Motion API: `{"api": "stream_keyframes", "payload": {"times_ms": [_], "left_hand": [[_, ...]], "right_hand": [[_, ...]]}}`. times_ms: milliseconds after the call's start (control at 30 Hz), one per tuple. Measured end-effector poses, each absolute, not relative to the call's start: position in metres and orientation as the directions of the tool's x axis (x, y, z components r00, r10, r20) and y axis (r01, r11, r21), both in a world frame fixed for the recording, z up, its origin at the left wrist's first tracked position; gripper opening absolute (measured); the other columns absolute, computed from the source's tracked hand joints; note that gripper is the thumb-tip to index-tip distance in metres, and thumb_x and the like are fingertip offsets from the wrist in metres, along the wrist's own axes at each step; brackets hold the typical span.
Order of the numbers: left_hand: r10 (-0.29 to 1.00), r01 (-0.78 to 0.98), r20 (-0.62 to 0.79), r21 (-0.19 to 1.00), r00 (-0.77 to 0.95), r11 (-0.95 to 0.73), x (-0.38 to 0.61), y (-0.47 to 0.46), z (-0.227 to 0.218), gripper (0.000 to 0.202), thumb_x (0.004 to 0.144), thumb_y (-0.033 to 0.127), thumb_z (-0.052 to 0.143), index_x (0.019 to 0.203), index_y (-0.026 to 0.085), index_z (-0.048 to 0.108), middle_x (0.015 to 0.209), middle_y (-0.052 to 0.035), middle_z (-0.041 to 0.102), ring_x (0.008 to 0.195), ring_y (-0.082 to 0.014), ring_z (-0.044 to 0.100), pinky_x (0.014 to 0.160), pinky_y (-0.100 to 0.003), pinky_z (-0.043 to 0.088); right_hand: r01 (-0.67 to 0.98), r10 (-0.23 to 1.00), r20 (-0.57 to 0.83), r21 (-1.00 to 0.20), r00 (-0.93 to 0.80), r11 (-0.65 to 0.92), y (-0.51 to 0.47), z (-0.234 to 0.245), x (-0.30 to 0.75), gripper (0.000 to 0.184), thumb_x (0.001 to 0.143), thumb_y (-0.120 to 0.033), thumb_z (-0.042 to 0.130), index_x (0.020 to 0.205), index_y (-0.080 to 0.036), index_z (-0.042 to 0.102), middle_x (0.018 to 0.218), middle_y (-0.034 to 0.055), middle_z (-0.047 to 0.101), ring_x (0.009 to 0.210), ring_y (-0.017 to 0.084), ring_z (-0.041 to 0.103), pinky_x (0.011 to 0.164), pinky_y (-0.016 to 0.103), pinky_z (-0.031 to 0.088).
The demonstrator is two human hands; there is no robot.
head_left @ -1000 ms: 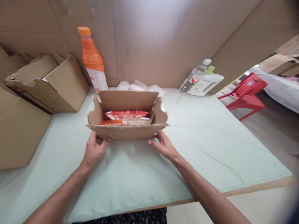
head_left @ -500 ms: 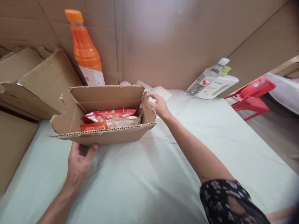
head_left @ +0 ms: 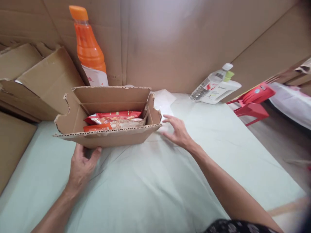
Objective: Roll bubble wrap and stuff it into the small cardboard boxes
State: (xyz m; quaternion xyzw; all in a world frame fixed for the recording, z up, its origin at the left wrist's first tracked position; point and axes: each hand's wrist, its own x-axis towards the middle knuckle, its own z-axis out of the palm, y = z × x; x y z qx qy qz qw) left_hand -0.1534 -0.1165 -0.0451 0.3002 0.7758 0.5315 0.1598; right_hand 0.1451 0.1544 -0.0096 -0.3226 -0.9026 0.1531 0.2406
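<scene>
An open cardboard box (head_left: pixel 111 138) with torn, cut-down edges stands on the pale green cloth. Inside it lie a red food packet (head_left: pixel 121 114) and an orange and beige packet (head_left: pixel 126 124), one behind the other. My left hand (head_left: pixel 81 168) grips the box at its lower front left, thumb in front; the other fingertips are hidden by the box. Just off the box's right side, my right hand (head_left: pixel 178 132) is open with its fingers apart and nothing in it. White sheets (head_left: pixel 164 100) lie behind that hand.
A bottle of orange drink (head_left: pixel 89 51) stands behind the box. Flattened cardboard pieces (head_left: pixel 51 81) lean at the left. Toward the back right are a clear plastic bottle (head_left: pixel 210 81) and a white bottle (head_left: pixel 221 92). Beyond the table edge stands a red chair (head_left: pixel 252 108).
My right hand has come off the box's right side and moved toward me and rightward, its fingers spreading. My left hand stays at the box's lower front.
</scene>
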Motion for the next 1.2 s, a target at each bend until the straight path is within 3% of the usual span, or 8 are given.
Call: {"api": "stream_keyframes", "payload": {"times_ms": [133,200,333,400,600,767,967,1200], "left_hand": [[0.627,0.352,0.133,0.905,-0.768,0.24,-0.152,-0.114,-0.04,0.049,0.077,0.048,0.072,0.118,0.022,0.06,0.097,-0.0045,0.066,0.092,-0.0254,0.065,0.086,-0.041,0.056],[0.62,0.362,0.149,0.902,-0.771,0.234,-0.151,-0.113,-0.039,0.047,0.077,0.047,0.073,0.115,0.022,0.06,0.095,-0.0041,0.065,0.09,-0.0244,0.064,0.086,-0.04,0.056],[0.608,0.376,0.166,0.896,-0.777,0.237,-0.149,-0.112,-0.039,0.041,0.076,0.045,0.071,0.106,0.02,0.059,0.088,-0.0031,0.063,0.081,-0.0205,0.06,0.077,-0.035,0.053],[0.614,0.382,0.182,0.899,-0.768,0.213,-0.148,-0.111,-0.039,0.04,0.078,0.044,0.07,0.107,0.019,0.059,0.089,-0.0028,0.063,0.081,-0.0189,0.06,0.075,-0.032,0.051],[0.672,0.397,0.236,0.913,-0.702,0.093,-0.159,-0.091,-0.037,0.033,0.081,0.037,0.065,0.107,0.018,0.057,0.095,-0.0047,0.065,0.086,-0.0177,0.064,0.078,-0.03,0.053],[0.647,0.383,0.246,0.92,-0.722,0.078,-0.188,-0.054,-0.035,0.031,0.076,0.029,0.063,0.105,0.019,0.059,0.092,-0.0045,0.066,0.084,-0.0189,0.064,0.081,-0.034,0.057],[0.572,0.346,0.254,0.936,-0.78,0.056,-0.218,-0.024,-0.036,0.037,0.073,0.019,0.063,0.109,0.018,0.059,0.106,-0.0099,0.069,0.102,-0.024,0.068,0.1,-0.042,0.056],[0.484,0.303,0.227,0.949,-0.845,0.084,-0.205,-0.054,-0.047,0.068,0.08,0.022,0.065,0.144,0.016,0.042,0.143,-0.0214,0.056,0.132,-0.0288,0.06,0.116,-0.048,0.046]], "right_hand": [[0.519,0.759,0.346,-0.571,-0.551,0.637,0.09,0.009,0.193,0.03,0.093,-0.048,0.062,0.115,-0.028,0.065,0.136,0.0103,0.067,0.13,0.032,0.061,0.112,0.053,0.043],[0.46,0.742,0.378,-0.604,-0.554,0.651,0.074,0.018,0.186,0.031,0.094,-0.047,0.063,0.119,-0.028,0.065,0.135,0.0096,0.068,0.13,0.03,0.061,0.113,0.051,0.043],[0.336,0.604,0.344,-0.589,-0.719,0.735,0.067,0.021,0.135,0.059,0.088,-0.053,0.069,0.139,-0.027,0.057,0.145,0.0114,0.062,0.135,0.033,0.055,0.115,0.053,0.04],[0.334,0.606,0.32,-0.606,-0.728,0.722,0.07,0.018,0.107,0.067,0.087,-0.057,0.067,0.144,-0.025,0.053,0.144,0.0126,0.062,0.132,0.036,0.056,0.111,0.055,0.042],[0.404,0.722,0.333,-0.652,-0.606,0.641,0.087,0.009,0.061,0.048,0.091,-0.047,0.057,0.131,-0.021,0.062,0.116,0.0125,0.074,0.109,0.036,0.065,0.097,0.054,0.047],[0.451,0.744,0.312,-0.637,-0.591,0.625,0.105,0.015,0.034,0.044,0.089,-0.041,0.054,0.127,-0.02,0.062,0.122,0.0126,0.073,0.114,0.037,0.064,0.099,0.055,0.047],[0.523,0.759,0.273,-0.587,-0.591,0.618,0.116,0.02,-0.011,0.042,0.092,-0.036,0.051,0.129,-0.019,0.061,0.126,0.0139,0.072,0.118,0.04,0.063,0.1,0.057,0.047],[0.464,0.705,0.331,-0.569,-0.627,0.68,0.129,0.01,0.024,0.052,0.092,-0.035,0.058,0.141,-0.019,0.058,0.146,0.0122,0.062,0.138,0.031,0.054,0.117,0.052,0.039]]}}
